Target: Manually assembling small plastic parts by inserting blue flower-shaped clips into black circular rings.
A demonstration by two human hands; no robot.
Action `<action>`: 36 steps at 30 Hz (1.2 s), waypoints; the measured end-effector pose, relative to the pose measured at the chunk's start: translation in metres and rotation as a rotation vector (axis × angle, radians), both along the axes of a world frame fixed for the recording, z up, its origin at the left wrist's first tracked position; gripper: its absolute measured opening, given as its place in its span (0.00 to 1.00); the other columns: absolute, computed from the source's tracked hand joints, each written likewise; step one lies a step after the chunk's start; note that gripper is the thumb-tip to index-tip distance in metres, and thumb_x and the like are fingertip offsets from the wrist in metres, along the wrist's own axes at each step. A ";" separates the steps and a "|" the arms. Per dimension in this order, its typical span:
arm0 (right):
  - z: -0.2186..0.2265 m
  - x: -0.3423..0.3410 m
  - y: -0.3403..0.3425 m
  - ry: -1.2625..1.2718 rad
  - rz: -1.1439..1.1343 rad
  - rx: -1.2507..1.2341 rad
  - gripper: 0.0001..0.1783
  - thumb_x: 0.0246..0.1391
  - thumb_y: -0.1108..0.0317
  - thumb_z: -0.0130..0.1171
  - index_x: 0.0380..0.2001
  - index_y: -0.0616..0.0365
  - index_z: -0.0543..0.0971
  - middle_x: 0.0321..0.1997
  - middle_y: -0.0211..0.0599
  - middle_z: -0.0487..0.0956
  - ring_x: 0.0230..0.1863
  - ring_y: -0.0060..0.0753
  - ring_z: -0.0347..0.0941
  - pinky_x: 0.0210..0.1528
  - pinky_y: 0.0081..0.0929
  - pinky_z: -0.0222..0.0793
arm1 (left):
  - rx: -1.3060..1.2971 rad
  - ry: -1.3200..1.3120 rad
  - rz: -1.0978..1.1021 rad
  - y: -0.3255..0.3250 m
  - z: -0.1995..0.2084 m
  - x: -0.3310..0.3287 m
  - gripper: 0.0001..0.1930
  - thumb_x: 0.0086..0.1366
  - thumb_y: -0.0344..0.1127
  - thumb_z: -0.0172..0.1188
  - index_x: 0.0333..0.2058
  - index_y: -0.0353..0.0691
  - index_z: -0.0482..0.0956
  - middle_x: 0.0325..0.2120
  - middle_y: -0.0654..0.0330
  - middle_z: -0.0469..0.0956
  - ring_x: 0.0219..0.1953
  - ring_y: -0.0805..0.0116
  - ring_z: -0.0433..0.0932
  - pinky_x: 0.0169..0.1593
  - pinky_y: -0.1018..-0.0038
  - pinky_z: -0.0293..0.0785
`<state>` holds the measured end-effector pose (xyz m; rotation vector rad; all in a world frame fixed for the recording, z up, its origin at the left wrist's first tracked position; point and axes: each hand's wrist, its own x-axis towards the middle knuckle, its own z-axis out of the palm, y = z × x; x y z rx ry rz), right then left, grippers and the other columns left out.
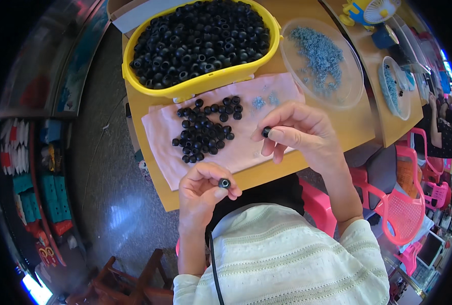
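Between the thumb and fingers of my left hand (pixel 200 190) is a small black cap (pixel 225 183), its round hollow end showing with a lighter ring inside. My right hand (pixel 299 133) pinches another black cap (pixel 266 132) at its fingertips, a little above the pink cloth (pixel 162 145). A loose pile of the same black caps (pixel 200 133) lies on the cloth, beyond my left hand. Beyond my right fingers, two small heaps of pale blue bits (pixel 259 102) rest on the cloth.
A yellow tub (pixel 205 85) heaped with black caps stands at the table's far side. Right of it is a round clear tray (pixel 355 84) of small blue pieces. Another oval tray (pixel 403 109) and a yellow toy-like fan (pixel 381 11) sit farther right. Pink chairs (pixel 404 213) stand at the right.
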<state>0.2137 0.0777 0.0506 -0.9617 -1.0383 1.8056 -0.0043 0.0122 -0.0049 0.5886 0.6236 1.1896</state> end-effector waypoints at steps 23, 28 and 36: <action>0.006 -0.025 -0.031 0.221 0.066 0.096 0.07 0.50 0.73 0.63 0.32 0.64 0.81 0.31 0.31 0.71 0.26 0.15 0.64 0.25 0.12 0.57 | -0.022 -0.143 -0.075 0.001 0.025 0.020 0.10 0.57 0.25 0.64 0.35 0.32 0.73 0.31 0.49 0.80 0.32 0.60 0.82 0.36 0.70 0.82; -0.003 -0.021 -0.027 0.207 0.133 0.247 0.06 0.55 0.78 0.58 0.36 0.64 0.80 0.34 0.36 0.74 0.29 0.27 0.76 0.32 0.20 0.74 | -0.069 -0.201 -0.101 0.002 0.024 0.020 0.09 0.57 0.24 0.64 0.35 0.33 0.73 0.31 0.50 0.79 0.32 0.60 0.82 0.36 0.70 0.82; 0.006 -0.020 -0.026 -0.401 0.011 0.823 0.13 0.43 0.76 0.66 0.37 0.59 0.81 0.32 0.34 0.76 0.29 0.23 0.73 0.28 0.18 0.69 | -0.229 -0.361 -0.120 0.002 0.020 0.020 0.08 0.56 0.23 0.63 0.33 0.40 0.74 0.39 0.53 0.77 0.41 0.60 0.80 0.44 0.70 0.79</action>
